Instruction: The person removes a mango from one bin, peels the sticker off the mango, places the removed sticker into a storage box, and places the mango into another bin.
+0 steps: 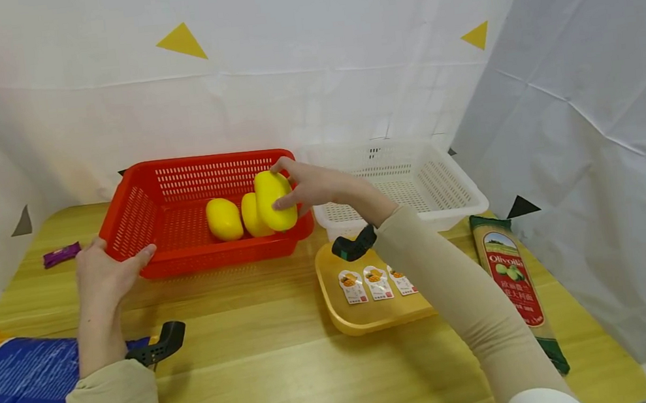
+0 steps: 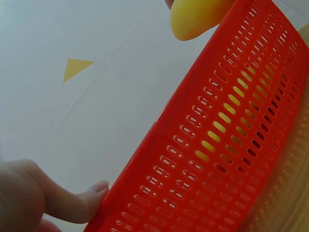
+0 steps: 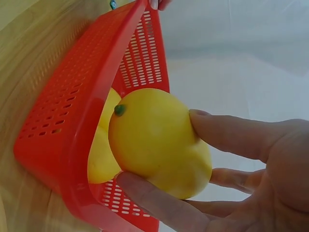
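Observation:
My right hand (image 1: 318,183) grips a yellow mango (image 1: 274,200) between thumb and fingers, at the right end of a red slotted basket (image 1: 228,256). In the right wrist view the held mango (image 3: 157,140) shows a small green stem nub and is level with the basket's rim. Two more yellow mangoes, one at the middle (image 1: 224,219) and one partly hidden behind the held mango (image 1: 252,215), lie inside the basket. My left hand (image 1: 107,273) holds the basket's near left corner, its thumb on the rim (image 2: 104,212).
A white slotted basket (image 1: 451,181) stands right of the red one. Nearer lies a yellow tray (image 1: 365,322) with several food-picture stickers, partly under my right arm. An Olivoila pasta pack (image 1: 510,274) lies right; a purple wrapped snack (image 1: 62,255) and blue bag (image 1: 18,397) lie left.

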Tool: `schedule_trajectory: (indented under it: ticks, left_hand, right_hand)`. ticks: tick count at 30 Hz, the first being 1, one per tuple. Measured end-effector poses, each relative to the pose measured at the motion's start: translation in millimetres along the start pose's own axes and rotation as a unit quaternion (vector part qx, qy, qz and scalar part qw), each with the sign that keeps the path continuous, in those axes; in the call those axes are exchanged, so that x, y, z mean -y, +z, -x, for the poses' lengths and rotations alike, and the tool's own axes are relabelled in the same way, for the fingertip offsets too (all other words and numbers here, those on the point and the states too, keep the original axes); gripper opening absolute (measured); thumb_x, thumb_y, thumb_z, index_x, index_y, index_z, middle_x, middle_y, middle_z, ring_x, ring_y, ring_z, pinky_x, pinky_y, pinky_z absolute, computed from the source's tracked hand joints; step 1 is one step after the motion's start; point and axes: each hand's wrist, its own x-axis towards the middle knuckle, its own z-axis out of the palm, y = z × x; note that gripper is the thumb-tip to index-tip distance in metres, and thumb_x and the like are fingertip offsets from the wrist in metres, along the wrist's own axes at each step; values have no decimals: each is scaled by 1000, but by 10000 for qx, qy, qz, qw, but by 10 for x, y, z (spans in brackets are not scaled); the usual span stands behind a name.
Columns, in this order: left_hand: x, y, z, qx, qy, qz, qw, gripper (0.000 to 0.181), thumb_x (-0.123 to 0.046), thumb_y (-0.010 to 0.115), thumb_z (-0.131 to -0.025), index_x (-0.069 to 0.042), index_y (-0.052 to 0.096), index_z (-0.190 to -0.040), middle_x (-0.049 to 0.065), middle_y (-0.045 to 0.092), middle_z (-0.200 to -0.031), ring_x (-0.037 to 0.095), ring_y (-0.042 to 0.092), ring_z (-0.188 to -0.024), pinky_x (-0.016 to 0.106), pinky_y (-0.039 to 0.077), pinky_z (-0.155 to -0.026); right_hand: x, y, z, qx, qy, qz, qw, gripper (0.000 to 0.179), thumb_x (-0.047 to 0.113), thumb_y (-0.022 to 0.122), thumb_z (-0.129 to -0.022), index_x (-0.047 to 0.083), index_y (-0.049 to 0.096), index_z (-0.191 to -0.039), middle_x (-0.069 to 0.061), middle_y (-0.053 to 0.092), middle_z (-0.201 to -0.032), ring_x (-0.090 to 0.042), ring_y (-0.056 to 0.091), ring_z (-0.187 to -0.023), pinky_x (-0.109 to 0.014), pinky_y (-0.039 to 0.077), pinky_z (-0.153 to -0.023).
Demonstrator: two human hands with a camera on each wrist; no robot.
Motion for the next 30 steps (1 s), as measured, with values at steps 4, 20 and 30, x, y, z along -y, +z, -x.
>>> schedule_trajectory:
  ticks: [4,20,30]
  left_hand:
    - [-10,2,-1,-4,-44,42,10000,77,-31,61,-99,9,22,-153,36,35,-148,52,41,-131,61,46,-103]
    - [8,-6,-18,-13,-158,82,9998,79,-33,61,-98,8,23,-153,35,35,-148,51,41,-131,60,46,-103]
    - [6,-5,-15,-19,-118,-8,9999,79,-33,61,-98,9,24,-152,36,37,-147,51,42,-130,60,46,-103]
  right_hand:
    - [17,-27,-24,105,90,-44,9999,69,22,68,-96,16,27,-151,-11,43,-141,-26,55,-117,-33,58,-89]
    - [56,-84,-207,248,298,264,9989,72,22,68,-96,19,27,-156,-10,36,-150,-26,52,-118,-32,59,-86]
    - [94,-130,-398,544,882,336,9940,75,19,69,-95,21,26,-156,-11,34,-150,-26,62,-100,-34,59,-86]
